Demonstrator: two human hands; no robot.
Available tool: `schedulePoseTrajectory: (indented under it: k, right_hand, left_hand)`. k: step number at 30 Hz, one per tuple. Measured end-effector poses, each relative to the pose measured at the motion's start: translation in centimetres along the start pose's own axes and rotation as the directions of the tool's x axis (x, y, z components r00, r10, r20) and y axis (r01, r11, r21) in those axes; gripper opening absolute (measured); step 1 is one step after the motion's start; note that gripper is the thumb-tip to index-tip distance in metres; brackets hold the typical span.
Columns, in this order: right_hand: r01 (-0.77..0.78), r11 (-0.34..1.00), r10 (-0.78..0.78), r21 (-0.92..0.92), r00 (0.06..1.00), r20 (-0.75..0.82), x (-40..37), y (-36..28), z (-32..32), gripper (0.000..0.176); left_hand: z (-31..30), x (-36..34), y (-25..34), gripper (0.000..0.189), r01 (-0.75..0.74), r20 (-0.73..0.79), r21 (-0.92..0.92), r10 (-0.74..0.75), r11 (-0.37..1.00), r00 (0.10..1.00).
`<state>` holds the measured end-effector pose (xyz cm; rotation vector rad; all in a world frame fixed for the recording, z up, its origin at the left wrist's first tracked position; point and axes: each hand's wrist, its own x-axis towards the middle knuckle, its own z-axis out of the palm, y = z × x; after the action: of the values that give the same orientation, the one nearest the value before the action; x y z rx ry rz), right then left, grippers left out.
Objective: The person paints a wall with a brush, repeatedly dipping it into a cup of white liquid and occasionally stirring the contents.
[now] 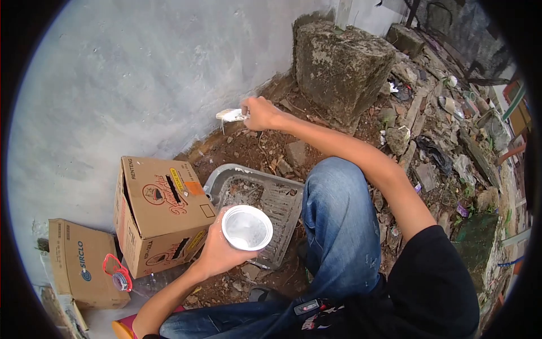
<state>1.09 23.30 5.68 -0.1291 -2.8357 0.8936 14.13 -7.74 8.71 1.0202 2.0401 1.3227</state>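
Note:
My left hand (220,251) is wrapped around a white plastic tub (247,227), held upright with its mouth facing me; whitish residue or liquid shows inside. My right hand (261,114) is closed on a paintbrush (230,115), its bristles coated in white and pointing left. The brush is close to the lower part of the grey-white wall (147,85), which has patchy pale streaks. Below the tub lies a grey plastic tray (276,209) with ridges and dried white splashes on its rim.
Two cardboard boxes (161,198) (84,260) stand against the wall at left, beside a clear bottle with a red handle (117,277). A large concrete block (341,70) stands beyond my right hand. Rubble and litter (429,152) cover the ground at right.

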Motion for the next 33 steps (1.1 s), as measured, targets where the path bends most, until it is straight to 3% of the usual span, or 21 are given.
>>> schedulePoseTrajectory:
  k: [5,8,11,13,18,22,26,30,33]
  right_hand:
    - [-0.085,0.995,0.099,-0.053,0.918,0.383,-1.4,-2.3,-2.1,0.034]
    - [0.041,0.968,0.098,-0.248,0.846,0.524,-2.2,-4.2,-2.3,0.027]
    - [0.134,0.923,0.063,-0.360,0.871,0.487,-2.5,-5.1,-3.2,0.020]
    - [0.149,0.918,0.031,-0.367,0.897,0.441,-2.5,-6.4,-4.1,0.019]
    - [0.169,0.947,-0.092,-0.273,0.958,0.272,-1.6,-10.5,-2.1,0.017]
    - [0.023,0.995,-0.006,-0.100,0.985,0.175,-1.0,-10.8,2.7,0.017]
    - [-0.137,0.991,0.129,-0.006,0.916,0.379,0.1,-9.8,4.1,0.029]
    - [-0.169,0.985,0.154,0.030,0.947,0.283,-0.6,-11.6,5.2,0.030]
    - [-0.206,0.963,0.166,0.170,0.961,0.223,-1.2,-10.4,7.3,0.032]
  left_hand:
    - [0.1,0.8,-1.1,0.075,0.040,0.002,-0.005,-0.040,0.999,0.999]
    - [0.0,1.1,-2.0,0.078,0.121,0.081,-0.055,-0.117,0.991,0.990]
    - [-0.2,1.5,-3.1,0.078,0.174,0.114,-0.130,-0.160,0.976,0.981]
    - [-0.5,2.0,-3.0,0.074,0.131,0.104,-0.154,-0.116,0.979,0.988]
    - [-2.7,2.6,-2.5,0.074,0.108,0.097,-0.158,-0.093,0.982,0.991]
    - [-5.9,2.7,-0.3,0.079,0.035,0.078,-0.095,-0.027,0.995,0.997]
    - [-7.3,2.2,2.1,0.084,0.087,0.132,-0.033,-0.082,0.996,0.988]
    - [-6.9,1.1,2.6,0.081,0.179,0.121,-0.124,-0.165,0.976,0.979]
    - [-5.6,0.0,2.2,0.081,0.221,0.102,-0.186,-0.205,0.957,0.974]
